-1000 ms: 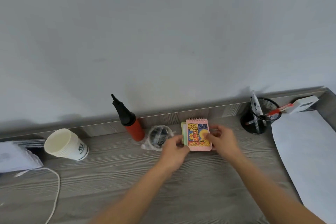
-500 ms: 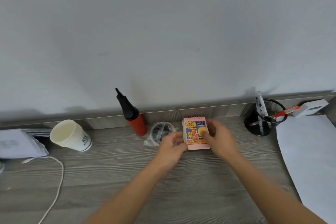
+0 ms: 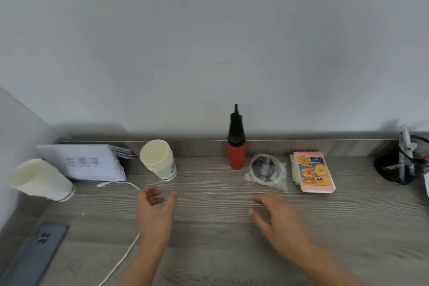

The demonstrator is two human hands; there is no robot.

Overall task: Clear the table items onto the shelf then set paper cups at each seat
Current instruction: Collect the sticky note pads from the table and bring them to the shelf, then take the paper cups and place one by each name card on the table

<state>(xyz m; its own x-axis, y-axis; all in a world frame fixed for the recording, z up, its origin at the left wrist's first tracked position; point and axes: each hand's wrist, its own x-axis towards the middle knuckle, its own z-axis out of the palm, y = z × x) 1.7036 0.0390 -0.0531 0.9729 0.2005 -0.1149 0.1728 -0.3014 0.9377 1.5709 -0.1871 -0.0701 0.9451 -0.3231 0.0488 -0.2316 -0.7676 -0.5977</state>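
A stack of paper cups (image 3: 160, 160) lies tilted on the grey wooden shelf (image 3: 232, 227), its mouth facing me. Just below it hovers my left hand (image 3: 154, 211), empty, fingers curled apart. A second stack of paper cups (image 3: 39, 180) lies on its side at the far left. My right hand (image 3: 278, 220) is spread over the wood, holding nothing. A pink spiral notepad (image 3: 312, 172) with a cartoon cover lies flat on a green pad by the back ledge, to the upper right of my right hand.
A red pump with a black nozzle (image 3: 236, 141) stands at the back. Beside it lies a bagged roll (image 3: 267, 169). A black mesh pen holder (image 3: 404, 162) sits far right. Folded white papers (image 3: 88, 162), a white cable (image 3: 120, 260) and a dark phone (image 3: 32, 258) are left.
Both hands let go of the pink notepad and drew back toward me and to the left. My view swung left, bringing the far-left cups, papers and phone into sight.
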